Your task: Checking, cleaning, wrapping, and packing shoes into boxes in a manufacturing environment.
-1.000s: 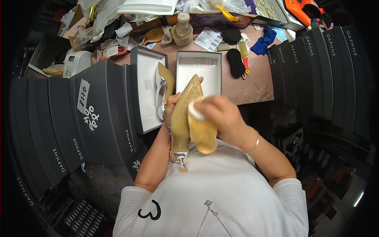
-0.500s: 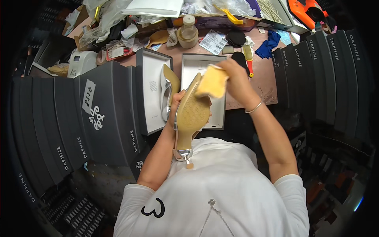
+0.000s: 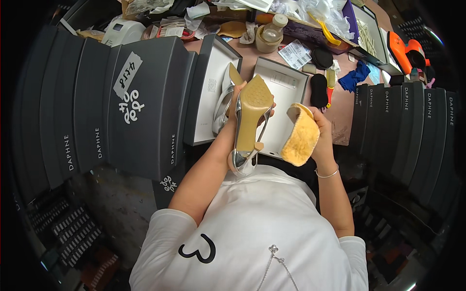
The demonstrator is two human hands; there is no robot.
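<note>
My left hand (image 3: 238,99) is closed around the front part of a silver high-heeled shoe (image 3: 246,128). Its tan sole faces up and its heel points toward my body. To the right, my right hand (image 3: 323,131) grips a fluffy yellow polishing mitt (image 3: 301,138), held apart from the shoe. Beneath the hands lies an open shoe box (image 3: 286,80) with a white inside. A second silver shoe (image 3: 224,104) rests in the other open box part (image 3: 204,109), just left of my left hand and partly covered by it.
Dark grey shoe boxes (image 3: 145,145) stand in rows on the left, with more boxes (image 3: 410,121) on the right. At the back are a glass bottle in a cup (image 3: 272,34), a black oval brush (image 3: 319,89), a blue cloth (image 3: 354,77) and an orange heat-gun-like tool (image 3: 400,51).
My right hand has moved the mitt off the sole, down and to the right. The shoe has been tilted, so its heel sits higher in view. The whole view has shifted.
</note>
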